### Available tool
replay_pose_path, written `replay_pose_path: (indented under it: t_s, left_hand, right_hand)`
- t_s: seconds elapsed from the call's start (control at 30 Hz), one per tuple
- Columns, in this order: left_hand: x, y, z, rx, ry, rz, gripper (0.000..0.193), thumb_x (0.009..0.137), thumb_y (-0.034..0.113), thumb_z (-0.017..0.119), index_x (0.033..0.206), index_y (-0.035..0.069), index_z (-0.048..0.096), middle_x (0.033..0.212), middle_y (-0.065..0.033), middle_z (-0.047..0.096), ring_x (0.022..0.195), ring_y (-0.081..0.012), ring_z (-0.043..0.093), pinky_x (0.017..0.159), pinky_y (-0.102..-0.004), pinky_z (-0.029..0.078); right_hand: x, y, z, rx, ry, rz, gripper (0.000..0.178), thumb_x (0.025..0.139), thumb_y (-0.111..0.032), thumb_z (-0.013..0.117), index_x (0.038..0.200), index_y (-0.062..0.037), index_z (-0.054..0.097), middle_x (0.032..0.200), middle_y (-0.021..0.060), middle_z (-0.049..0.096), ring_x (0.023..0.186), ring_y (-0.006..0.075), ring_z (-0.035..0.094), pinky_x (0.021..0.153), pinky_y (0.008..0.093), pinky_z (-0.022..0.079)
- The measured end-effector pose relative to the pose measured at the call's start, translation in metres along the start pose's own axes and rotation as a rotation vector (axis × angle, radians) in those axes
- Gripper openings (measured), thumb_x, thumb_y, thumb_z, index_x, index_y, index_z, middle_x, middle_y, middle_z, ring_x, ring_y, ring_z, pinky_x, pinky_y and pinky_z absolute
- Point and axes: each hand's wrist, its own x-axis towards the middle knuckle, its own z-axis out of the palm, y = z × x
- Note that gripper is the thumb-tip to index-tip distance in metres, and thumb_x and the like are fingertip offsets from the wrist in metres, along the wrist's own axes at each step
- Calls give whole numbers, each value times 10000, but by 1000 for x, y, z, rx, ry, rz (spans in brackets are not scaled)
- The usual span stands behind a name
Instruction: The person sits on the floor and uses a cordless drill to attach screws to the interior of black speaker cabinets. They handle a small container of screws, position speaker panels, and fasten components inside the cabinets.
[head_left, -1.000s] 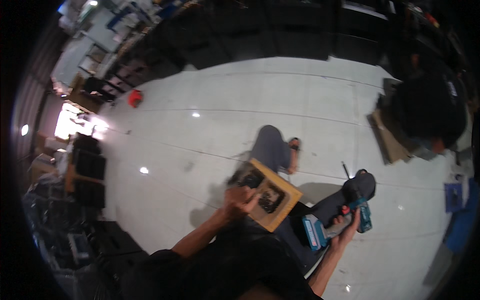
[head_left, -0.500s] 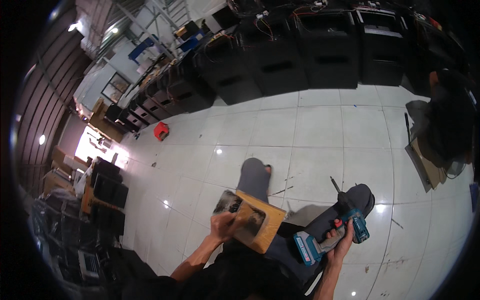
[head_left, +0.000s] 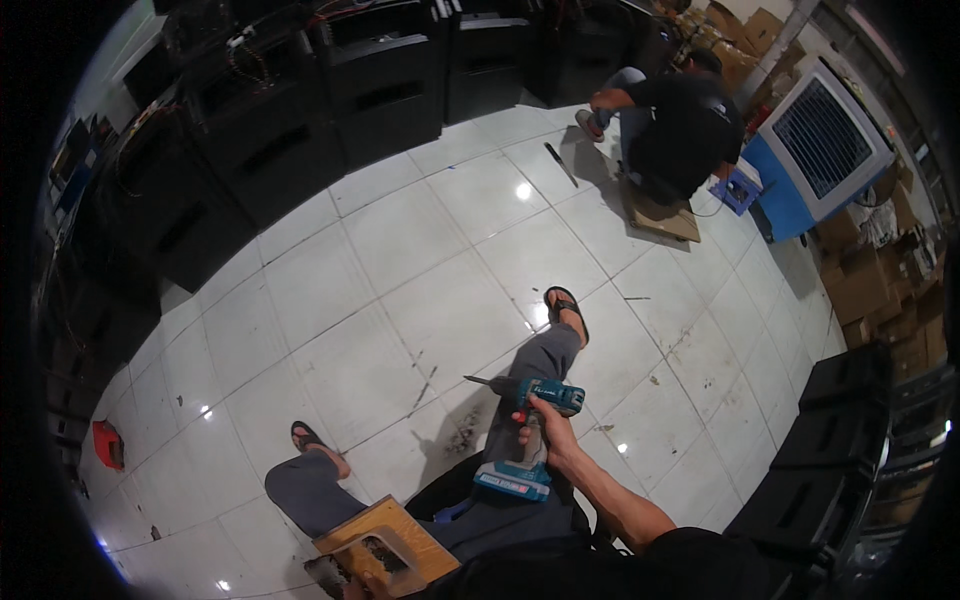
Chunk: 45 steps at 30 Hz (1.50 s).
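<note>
My right hand is wrapped round the grip of a teal cordless drill. Its long dark bit points left, and its battery rests close above my thigh. At the lower edge my left hand, only partly in view, grips a yellowish wooden board. On the board sits a see-through plastic tray with small dark pieces in it, too small to name. Some of the left fingers are cut off by the picture's edge.
Black cabinets with loose wires on top line the far side. A co-worker squats at the far right beside a brown board, near a blue and white air cooler. More black boxes stand right; a red object lies left.
My view has swung to the right, bringing the co-worker and air cooler into sight. The drill bit now points left instead of up-left. Both hands keep their holds.
</note>
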Motion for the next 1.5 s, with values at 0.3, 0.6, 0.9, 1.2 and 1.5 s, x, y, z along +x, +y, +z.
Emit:
replay_pose_path:
  t_s: [0.3, 0.6, 0.9, 1.2, 1.5]
  left_hand:
    - [18, -223, -32, -41, -18, 37, 237, 796, 163, 729, 970, 5, 699, 795, -151, 645, 625, -329, 574, 558, -396, 474]
    - [104, -345, -95, -90, -120, 232, 135, 772, 64, 675, 834, -55, 654, 685, -145, 574, 551, -269, 517, 481, -362, 374]
    - [146, -465, -132, -212, -207, 331, 88, 763, -4, 647, 758, -82, 607, 563, -120, 417, 467, -236, 399, 451, -366, 276]
    - [190, -601, -198, -188, -178, 549, 105, 742, 12, 679, 803, -65, 643, 594, -156, 522, 489, -301, 489, 456, -390, 327]
    - [196, -672, -216, -159, -165, 549, 116, 727, 59, 721, 788, -15, 655, 616, -90, 534, 485, -238, 508, 443, -352, 386]
  right_hand:
    - [-19, 180, 84, 66, 86, -74, 345, 889, -273, 640, 1119, -82, 467, 794, 146, 630, 507, 190, 532, 477, 349, 491]
    - [-87, 327, 182, 226, -75, -87, 322, 897, -298, 637, 1093, -70, 521, 826, 98, 642, 539, 155, 537, 486, 313, 488]
    - [-149, 453, 237, 401, -157, -174, 301, 936, -305, 575, 1100, -67, 491, 879, 119, 643, 554, 157, 550, 503, 317, 488]
    - [-170, 582, 317, 533, -140, -160, 285, 924, -351, 576, 1002, -85, 508, 880, 138, 636, 549, 178, 528, 508, 344, 462]
    - [-158, 685, 339, 451, -136, -387, 281, 959, -384, 513, 1037, -114, 501, 903, 91, 612, 515, 96, 412, 439, 236, 363]
